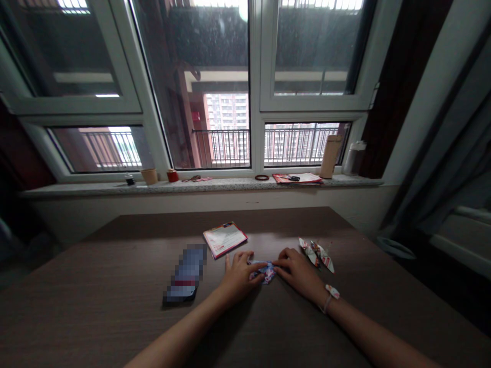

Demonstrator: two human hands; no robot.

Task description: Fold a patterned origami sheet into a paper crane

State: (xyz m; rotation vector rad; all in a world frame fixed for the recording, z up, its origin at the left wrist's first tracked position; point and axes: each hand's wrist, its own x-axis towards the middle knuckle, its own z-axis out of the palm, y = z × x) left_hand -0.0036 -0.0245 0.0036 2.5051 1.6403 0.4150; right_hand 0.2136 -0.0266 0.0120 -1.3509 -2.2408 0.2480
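Note:
A small folded piece of patterned paper (265, 271) lies on the brown table (115, 286) between my hands. My left hand (238, 273) presses on its left side with the fingers bent over it. From the right, my right hand (297, 268) pinches its other end with closed fingers. A bracelet sits on my right wrist. Two finished folded paper figures (317, 254) lie just right of my right hand.
A pack of paper sheets (224, 238) lies behind my left hand. A dark phone-like object (185, 276), blurred out, lies to the left. On the window sill (199, 186) stand cups, a red pot, papers and a tall cylinder.

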